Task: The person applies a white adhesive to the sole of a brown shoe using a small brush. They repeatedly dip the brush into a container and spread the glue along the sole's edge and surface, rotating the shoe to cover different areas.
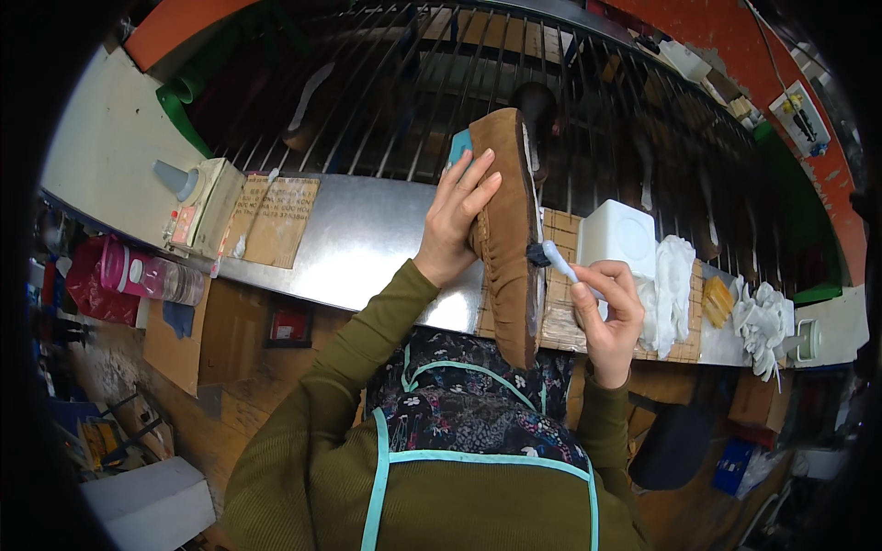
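Shiny metal ledge, creased shoe

a shoe workshop: brown shoe, small brush, metal worktop and, in the dimness behind, probably a barred conveyor.

Past the far edge of the metal counter stretches a barred rack; brownish floor shows below the counter's near edge.
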`<state>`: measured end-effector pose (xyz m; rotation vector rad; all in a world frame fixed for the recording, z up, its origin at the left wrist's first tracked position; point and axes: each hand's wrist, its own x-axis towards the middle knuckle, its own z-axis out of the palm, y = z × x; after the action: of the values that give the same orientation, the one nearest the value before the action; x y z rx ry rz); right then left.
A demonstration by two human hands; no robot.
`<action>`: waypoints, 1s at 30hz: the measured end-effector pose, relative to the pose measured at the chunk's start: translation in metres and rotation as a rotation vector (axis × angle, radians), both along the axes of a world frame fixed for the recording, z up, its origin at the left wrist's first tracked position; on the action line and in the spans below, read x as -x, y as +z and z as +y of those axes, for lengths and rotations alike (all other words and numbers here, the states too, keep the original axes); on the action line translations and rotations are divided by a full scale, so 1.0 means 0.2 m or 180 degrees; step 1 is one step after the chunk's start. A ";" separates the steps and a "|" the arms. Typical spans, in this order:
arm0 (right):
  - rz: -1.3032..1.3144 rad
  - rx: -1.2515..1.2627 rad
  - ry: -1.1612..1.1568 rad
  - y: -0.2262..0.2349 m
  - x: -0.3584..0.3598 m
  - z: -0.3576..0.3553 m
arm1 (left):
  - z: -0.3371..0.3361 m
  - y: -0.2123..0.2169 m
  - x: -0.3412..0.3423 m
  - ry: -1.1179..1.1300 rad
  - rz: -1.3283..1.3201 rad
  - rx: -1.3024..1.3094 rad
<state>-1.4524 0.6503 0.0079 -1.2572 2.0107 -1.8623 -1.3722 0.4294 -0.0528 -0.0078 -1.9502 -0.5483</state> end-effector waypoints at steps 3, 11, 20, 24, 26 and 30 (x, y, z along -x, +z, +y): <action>-0.0140 -0.0031 0.0211 -0.02 0.02 0.02 | -0.01 0.02 0.01 -0.0019 -0.0060 -0.0077; 0.0070 0.0011 0.0334 0.03 0.02 0.07 | 0.00 0.09 0.04 0.0046 -0.0265 -0.0324; 0.0308 0.0036 0.0503 0.12 0.09 0.13 | 0.01 0.19 0.08 -0.0069 -0.0654 -0.0562; 0.0461 0.0084 0.0530 0.17 0.12 0.13 | 0.04 0.24 0.08 -0.0156 -0.0811 -0.0623; 0.0623 0.0136 0.0554 0.19 0.13 0.13 | 0.05 0.25 0.09 -0.0285 -0.0676 -0.0614; 0.0875 0.0270 0.0567 0.25 0.14 0.11 | 0.07 0.25 0.10 -0.0722 -0.0816 -0.1014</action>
<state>-1.4812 0.6719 0.0575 -1.7381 1.8803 -1.7913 -1.3912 0.4434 -0.0021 0.0451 -2.1011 -1.0495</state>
